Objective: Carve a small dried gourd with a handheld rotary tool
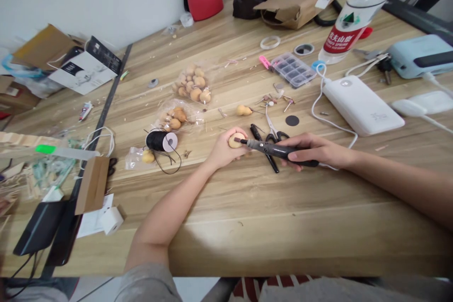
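A small pale gourd (233, 140) sits in my left hand (223, 148), whose fingers wrap round it. My right hand (316, 149) is closed on a black handheld rotary tool (274, 150) with a cable at its rear end. The tool's brownish tip lies over the gourd's face; whether it touches I cannot tell. Beneath and behind the tool are a black pen (272, 163) and scissors (272, 125). Another small gourd (243, 110) lies beyond my left hand, near several small grinding bits (271, 102).
Bagged gourds (194, 87) and a black thread spool (157, 141) lie left of centre. On the right stand a white power bank (364, 104), a water bottle (343, 33) and a compartment box (293, 68). A dark strip (102, 118) crosses the table at left.
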A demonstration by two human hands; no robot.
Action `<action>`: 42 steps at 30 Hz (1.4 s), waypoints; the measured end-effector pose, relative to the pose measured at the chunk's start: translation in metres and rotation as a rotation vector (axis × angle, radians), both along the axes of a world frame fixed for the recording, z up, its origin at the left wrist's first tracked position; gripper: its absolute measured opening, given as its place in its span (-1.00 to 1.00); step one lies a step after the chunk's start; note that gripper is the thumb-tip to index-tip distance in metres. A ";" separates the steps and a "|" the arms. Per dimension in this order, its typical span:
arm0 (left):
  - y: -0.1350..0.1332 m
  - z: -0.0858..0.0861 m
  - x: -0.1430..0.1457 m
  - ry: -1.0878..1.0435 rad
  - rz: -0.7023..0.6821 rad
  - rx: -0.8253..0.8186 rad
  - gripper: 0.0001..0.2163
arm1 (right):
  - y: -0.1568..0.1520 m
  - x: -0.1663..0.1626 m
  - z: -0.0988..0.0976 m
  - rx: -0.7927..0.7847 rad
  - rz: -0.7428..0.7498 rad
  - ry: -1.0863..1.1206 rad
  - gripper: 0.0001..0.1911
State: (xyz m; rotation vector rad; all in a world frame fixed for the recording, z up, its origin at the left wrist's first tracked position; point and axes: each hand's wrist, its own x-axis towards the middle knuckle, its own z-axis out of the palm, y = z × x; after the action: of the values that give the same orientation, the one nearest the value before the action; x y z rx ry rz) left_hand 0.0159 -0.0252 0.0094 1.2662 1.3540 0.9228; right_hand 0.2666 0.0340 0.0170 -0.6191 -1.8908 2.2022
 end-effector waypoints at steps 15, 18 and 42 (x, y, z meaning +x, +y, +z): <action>0.000 0.000 0.002 0.009 -0.002 0.009 -0.67 | 0.000 0.000 -0.001 -0.018 -0.028 0.011 -0.77; 0.000 -0.001 0.001 0.016 0.000 0.008 -0.69 | 0.001 0.000 0.000 -0.008 -0.004 0.004 -0.77; 0.000 -0.001 0.001 0.022 0.020 0.008 -0.67 | 0.000 -0.001 -0.002 -0.017 -0.032 0.006 -0.75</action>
State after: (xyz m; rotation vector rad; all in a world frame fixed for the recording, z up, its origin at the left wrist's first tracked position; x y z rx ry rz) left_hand 0.0171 -0.0255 0.0083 1.2737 1.3839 0.9313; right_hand 0.2657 0.0341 0.0154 -0.6409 -1.8481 2.2002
